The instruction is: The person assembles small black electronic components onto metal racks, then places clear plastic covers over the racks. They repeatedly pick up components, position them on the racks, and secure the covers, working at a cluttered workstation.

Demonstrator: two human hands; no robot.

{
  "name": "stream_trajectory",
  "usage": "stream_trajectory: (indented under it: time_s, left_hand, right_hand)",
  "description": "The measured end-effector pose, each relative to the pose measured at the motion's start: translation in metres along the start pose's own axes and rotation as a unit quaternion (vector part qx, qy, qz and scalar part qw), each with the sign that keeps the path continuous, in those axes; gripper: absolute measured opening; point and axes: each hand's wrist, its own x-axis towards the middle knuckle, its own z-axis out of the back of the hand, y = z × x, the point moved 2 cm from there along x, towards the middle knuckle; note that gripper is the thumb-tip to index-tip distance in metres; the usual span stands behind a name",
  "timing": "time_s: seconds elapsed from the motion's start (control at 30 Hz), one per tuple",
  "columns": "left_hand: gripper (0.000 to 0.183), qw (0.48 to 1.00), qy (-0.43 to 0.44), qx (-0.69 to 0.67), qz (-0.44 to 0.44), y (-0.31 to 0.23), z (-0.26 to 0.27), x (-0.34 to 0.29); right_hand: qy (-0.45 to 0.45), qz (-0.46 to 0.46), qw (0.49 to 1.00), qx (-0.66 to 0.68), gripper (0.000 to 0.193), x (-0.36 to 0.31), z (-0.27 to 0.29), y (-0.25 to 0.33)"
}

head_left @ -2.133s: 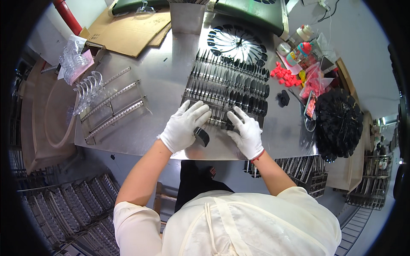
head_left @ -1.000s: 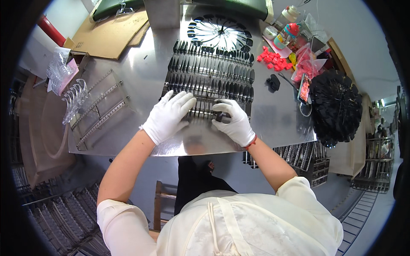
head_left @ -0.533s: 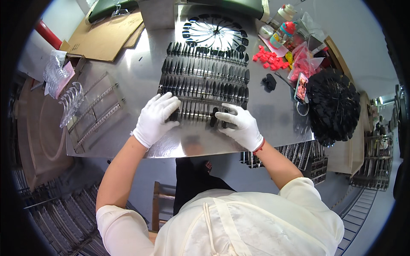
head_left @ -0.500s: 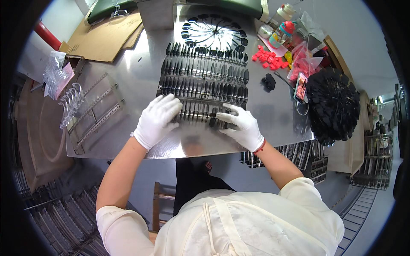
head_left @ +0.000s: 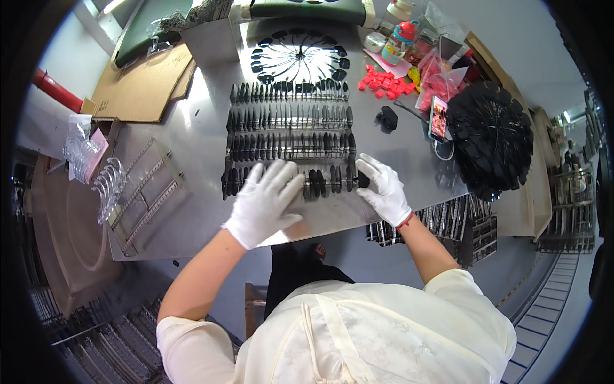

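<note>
A metal rack [head_left: 291,157] with several rows of upright, dark, lens-like pieces [head_left: 288,118] lies before me on the steel table. My left hand [head_left: 263,208], in a white glove, reaches over the middle of the nearest row. Its fingers are stretched out, hold nothing that I can see, and hide part of that row. At the row's right end my right hand [head_left: 385,194], gloved in white too, has thumb and fingers closed about one dark lens-like piece [head_left: 363,180]. Beyond the rack lies a ring of dark pieces on thin spokes [head_left: 300,56].
An unfilled metal rack [head_left: 146,195] and clear curved plastic pieces [head_left: 110,185] are at left, cardboard [head_left: 144,86] behind them. To the right are red plastic bits [head_left: 386,83], a phone [head_left: 438,118], a small black object [head_left: 387,118] and a large black pile [head_left: 491,141].
My left hand has shifted right, from the nearest row's left end to over its middle. My right hand has moved outward to that row's right end. The whole view has also shifted.
</note>
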Motion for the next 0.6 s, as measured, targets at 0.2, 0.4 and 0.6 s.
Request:
stream_trajectory:
  time_s: [0.2, 0.4, 0.6]
  left_hand:
    - [0.085, 0.996, 0.052, -0.04, -0.061, -0.044, -0.032, 0.049]
    - [0.081, 0.996, 0.064, 0.054, -0.028, -0.033, -0.027, 0.046]
    - [0.079, 0.988, 0.058, -0.026, -0.143, -0.036, -0.031, 0.053]
  right_hand:
    - [0.057, -0.039, 0.996, 0.055, 0.058, -0.001, -0.009, 0.007]
    - [0.034, -0.03, 0.998, -0.034, 0.062, 0.001, -0.002, 0.013]
    - [0.039, -0.149, 0.975, 0.161, 0.068, -0.002, -0.012, 0.006]
